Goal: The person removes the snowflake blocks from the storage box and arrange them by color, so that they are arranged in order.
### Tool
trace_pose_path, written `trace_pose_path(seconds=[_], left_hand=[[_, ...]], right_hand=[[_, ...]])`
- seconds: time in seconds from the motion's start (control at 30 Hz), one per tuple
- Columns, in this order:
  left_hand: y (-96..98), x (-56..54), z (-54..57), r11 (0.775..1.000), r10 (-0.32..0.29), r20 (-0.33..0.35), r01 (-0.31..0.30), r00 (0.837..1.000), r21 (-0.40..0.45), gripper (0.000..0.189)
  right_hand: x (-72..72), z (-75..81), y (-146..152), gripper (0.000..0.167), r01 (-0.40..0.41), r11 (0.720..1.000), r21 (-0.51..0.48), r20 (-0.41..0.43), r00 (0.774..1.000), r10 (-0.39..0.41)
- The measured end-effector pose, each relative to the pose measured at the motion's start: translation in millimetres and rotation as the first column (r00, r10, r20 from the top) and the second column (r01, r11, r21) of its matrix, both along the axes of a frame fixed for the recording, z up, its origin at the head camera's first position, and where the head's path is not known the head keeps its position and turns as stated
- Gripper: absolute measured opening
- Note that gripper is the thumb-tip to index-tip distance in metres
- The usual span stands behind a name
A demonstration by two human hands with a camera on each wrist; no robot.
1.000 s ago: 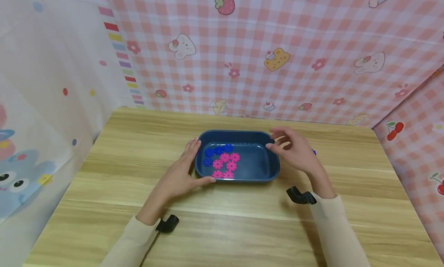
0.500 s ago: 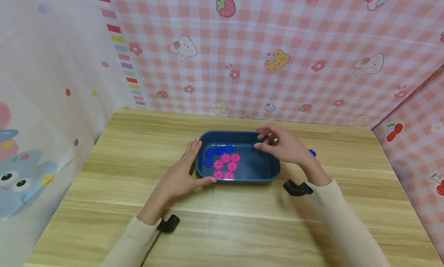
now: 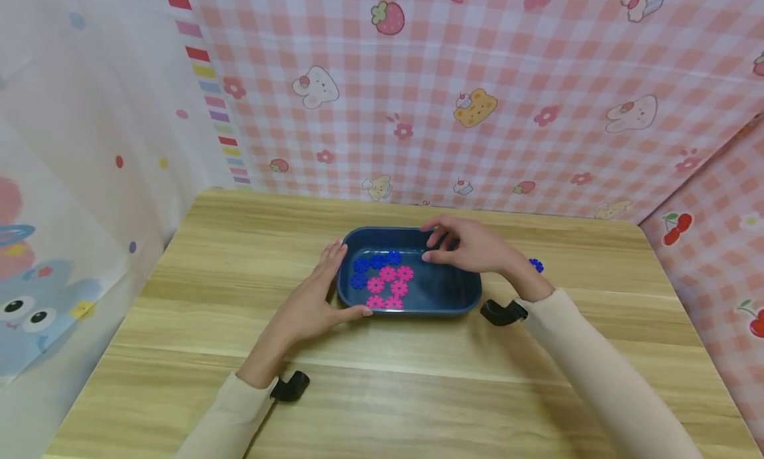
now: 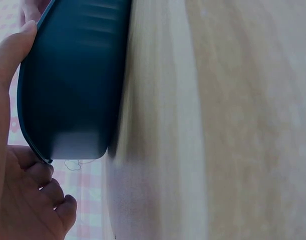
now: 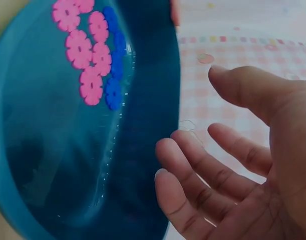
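A dark blue tray [image 3: 442,293] with rounded corners stands on the table. Inside its left half lie several pink flower-shaped plastic pieces [image 3: 398,288] and several blue ones [image 3: 361,265], flat on the bottom. My left hand [image 3: 307,306] holds the tray's left end, thumb on the front rim and fingers along the left side; the left wrist view shows the thumb [image 4: 15,52] at the rim. Over the right back part of the tray hovers my right hand [image 3: 474,247], its fingers loosely bent. Nothing sits between those fingers [image 5: 188,165] in the right wrist view.
One more blue flower-shaped piece [image 3: 536,265] lies on the wooden table [image 3: 394,379], right of the tray and beyond the right wrist. Black camera mounts [image 3: 290,386] sit on both wrists. A pink checked cloth [image 3: 430,114] hangs behind the table.
My right hand has moved left from the tray's right rim to above its inside. The blue piece at the right is now fully uncovered. The left hand and tray have stayed in place.
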State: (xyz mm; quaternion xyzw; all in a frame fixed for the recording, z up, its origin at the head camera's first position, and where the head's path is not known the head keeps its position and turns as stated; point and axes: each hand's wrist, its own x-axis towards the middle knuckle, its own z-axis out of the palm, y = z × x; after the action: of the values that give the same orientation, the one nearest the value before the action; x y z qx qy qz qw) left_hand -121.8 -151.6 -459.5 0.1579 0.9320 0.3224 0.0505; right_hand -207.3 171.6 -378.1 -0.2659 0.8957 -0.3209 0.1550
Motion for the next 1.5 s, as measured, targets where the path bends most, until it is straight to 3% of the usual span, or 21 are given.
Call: trace_pose_path(seconds=[0.43, 0.83, 1.17, 1.5], left_hand=[[-2.3, 2.2, 1.2, 1.0, 0.008, 0.015, -0.008, 1.0, 0.009, 0.125], [-2.7, 1.7, 0.4, 1.0, 0.005, 0.007, -0.005, 1.0, 0.011, 0.124], [-2.5, 2.4, 1.2, 1.0, 0.003, 0.031, -0.004, 1.0, 0.029, 0.124], [-1.6, 0.4, -0.2, 1.0, -0.001, 0.016, 0.001, 1.0, 0.016, 0.123]], right_hand=[[-22.1, -1.3, -24.8, 0.057, -0.202, 0.974, 0.101, 0.066, 0.978, 0.196], [-37.0, -15.8, -39.8, 0.058, -0.309, 0.937, 0.161, 0.139, 0.947, 0.289], [-43.3, -27.9, -47.3, 0.055, -0.334, 0.913, 0.234, 0.095, 0.943, 0.32], [-44.9, -37.8, -47.7, 0.055, -0.311, 0.919, 0.242, 0.149, 0.948, 0.282]])
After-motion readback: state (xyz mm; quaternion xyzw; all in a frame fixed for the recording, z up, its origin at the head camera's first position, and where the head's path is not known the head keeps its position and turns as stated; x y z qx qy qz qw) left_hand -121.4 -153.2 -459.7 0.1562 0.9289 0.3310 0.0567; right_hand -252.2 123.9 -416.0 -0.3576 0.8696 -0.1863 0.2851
